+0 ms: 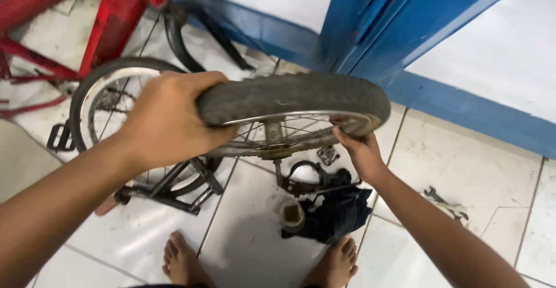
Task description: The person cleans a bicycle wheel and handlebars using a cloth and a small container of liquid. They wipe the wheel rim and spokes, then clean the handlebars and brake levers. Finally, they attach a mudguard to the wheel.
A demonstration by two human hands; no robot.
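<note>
Left hand (168, 120) clamped the tyre, right hand (360, 152) pinched the rim of the wheel (295, 105); held so loosely, it risked dropping onto the bare feet (182, 259).

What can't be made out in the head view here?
- Near rim of the grey spoked bicycle wheel: hidden by its own tyre.
- Left hand fingertips: wrapped behind the tyre.
- Red bicycle frame: cut off by top and left edges.
- Dark cloth bundle contents: folded, too dark to tell.
- Metal spanner: small, blurred.
</note>
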